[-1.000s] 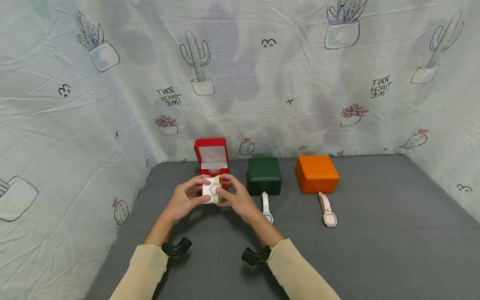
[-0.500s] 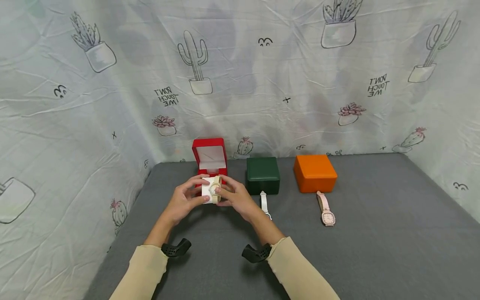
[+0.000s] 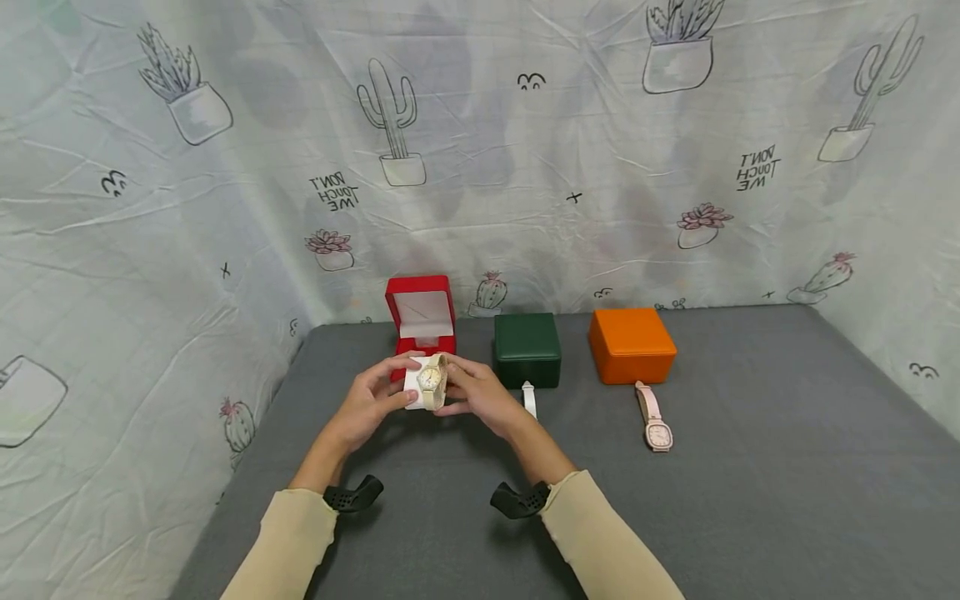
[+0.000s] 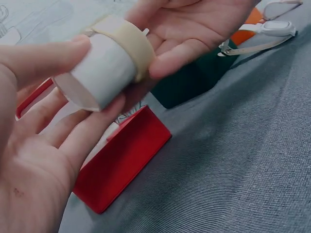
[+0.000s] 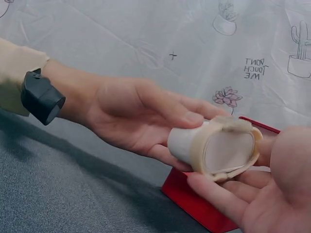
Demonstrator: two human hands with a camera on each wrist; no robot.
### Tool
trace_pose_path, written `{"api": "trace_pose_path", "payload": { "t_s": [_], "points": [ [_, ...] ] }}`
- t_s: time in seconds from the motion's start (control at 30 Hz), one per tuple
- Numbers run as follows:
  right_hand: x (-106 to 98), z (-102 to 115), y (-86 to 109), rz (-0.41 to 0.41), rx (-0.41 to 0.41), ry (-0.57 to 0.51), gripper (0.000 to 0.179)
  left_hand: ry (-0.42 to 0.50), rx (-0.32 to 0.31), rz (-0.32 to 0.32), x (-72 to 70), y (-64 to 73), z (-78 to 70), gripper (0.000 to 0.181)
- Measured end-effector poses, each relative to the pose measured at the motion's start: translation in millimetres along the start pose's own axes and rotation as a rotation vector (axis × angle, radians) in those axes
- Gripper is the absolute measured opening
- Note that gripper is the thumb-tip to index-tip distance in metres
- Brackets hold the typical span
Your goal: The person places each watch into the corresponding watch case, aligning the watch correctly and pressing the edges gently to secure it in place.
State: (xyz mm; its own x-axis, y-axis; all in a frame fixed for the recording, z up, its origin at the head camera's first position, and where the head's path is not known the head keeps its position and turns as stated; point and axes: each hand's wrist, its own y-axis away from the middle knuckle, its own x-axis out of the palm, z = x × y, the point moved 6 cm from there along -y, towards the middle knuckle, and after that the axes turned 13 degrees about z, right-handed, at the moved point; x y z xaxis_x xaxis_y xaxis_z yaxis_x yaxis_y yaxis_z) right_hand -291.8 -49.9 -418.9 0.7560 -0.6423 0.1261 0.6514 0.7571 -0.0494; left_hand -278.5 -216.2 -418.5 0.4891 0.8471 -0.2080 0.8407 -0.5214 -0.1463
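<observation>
In the head view my left hand (image 3: pixel 369 395) holds a white cylindrical watch cushion (image 3: pixel 412 385) between thumb and fingers, above the table in front of an open red watch box (image 3: pixel 400 287). Round the cushion's right end goes a cream-strapped wristwatch (image 3: pixel 431 379), its round dial turned up towards me. My right hand (image 3: pixel 486 397) grips the watch at its right side, thumb and fingers on the strap. In the right wrist view the cream strap (image 5: pixel 198 151) circles the cushion close to its end face (image 5: pixel 229 153). The box's lower part is partly hidden by my hands.
A closed green box (image 3: pixel 527 340) and a closed orange box (image 3: pixel 632 343) stand to the right along the back. A white watch (image 3: pixel 529 400) lies before the green one, partly behind my right arm. A pink watch (image 3: pixel 657 429) lies before the orange one.
My right thumb has moved off the watch dial to the strap's right edge, and the right hand has shifted slightly right. The dial now shows fully. My left hand keeps its hold.
</observation>
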Motion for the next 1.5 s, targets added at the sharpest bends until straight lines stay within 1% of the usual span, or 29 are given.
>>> {"api": "trace_pose_path", "payload": {
  "t_s": [0.13,0.23,0.27,0.37,0.53,0.67,0.77,0.83,0.93,1.0,1.1,1.2,1.33,1.5],
  "points": [
    [-6,3,-0.2,-0.108,-0.031,0.083,0.040,0.124,0.013,0.041,1.6,-0.1,0.8,0.040],
    [-9,4,0.1,-0.199,-0.033,0.134,0.036,0.192,0.039,0.074,2.6,-0.1,-0.1,0.037],
    [-10,5,0.0,-0.216,-0.037,0.141,0.035,0.211,0.053,0.084,2.8,0.0,-0.6,0.037],
    [-8,9,2.0,-0.232,-0.040,0.140,0.033,0.269,0.080,0.104,2.9,0.8,-1.4,0.036],
    [-8,10,1.7,-0.248,-0.031,0.138,0.031,0.319,0.080,0.133,5.0,1.9,-1.1,0.036],
    [-11,8,0.8,-0.298,-0.013,0.235,0.027,0.325,0.074,0.151,8.0,1.1,-1.2,0.035],
    [-11,9,0.9,-0.303,-0.006,0.297,0.026,0.320,0.072,0.154,8.4,1.9,-1.0,0.034],
    [-13,8,1.1,-0.296,-0.007,0.278,0.024,0.320,0.075,0.152,7.3,3.1,-1.3,0.034],
    [-17,8,2.2,-0.297,-0.038,0.203,0.022,0.330,0.082,0.149,5.3,4.2,-2.4,0.035],
    [-20,10,3.7,-0.306,-0.067,0.173,0.022,0.336,0.078,0.151,4.6,3.6,-3.3,0.035],
    [-21,15,4.9,-0.303,-0.117,0.186,0.025,0.339,0.068,0.152,4.1,2.0,-5.2,0.035],
    [-19,19,5.6,-0.285,-0.141,0.208,0.027,0.337,0.066,0.160,3.6,1.6,-7.1,0.035],
    [-19,21,6.3,-0.277,-0.130,0.201,0.025,0.315,0.061,0.200,4.8,1.5,-8.3,0.035],
    [-22,15,4.6,-0.251,-0.102,0.149,0.024,0.301,0.053,0.237,8.0,1.4,-8.2,0.034]
  ]
}}
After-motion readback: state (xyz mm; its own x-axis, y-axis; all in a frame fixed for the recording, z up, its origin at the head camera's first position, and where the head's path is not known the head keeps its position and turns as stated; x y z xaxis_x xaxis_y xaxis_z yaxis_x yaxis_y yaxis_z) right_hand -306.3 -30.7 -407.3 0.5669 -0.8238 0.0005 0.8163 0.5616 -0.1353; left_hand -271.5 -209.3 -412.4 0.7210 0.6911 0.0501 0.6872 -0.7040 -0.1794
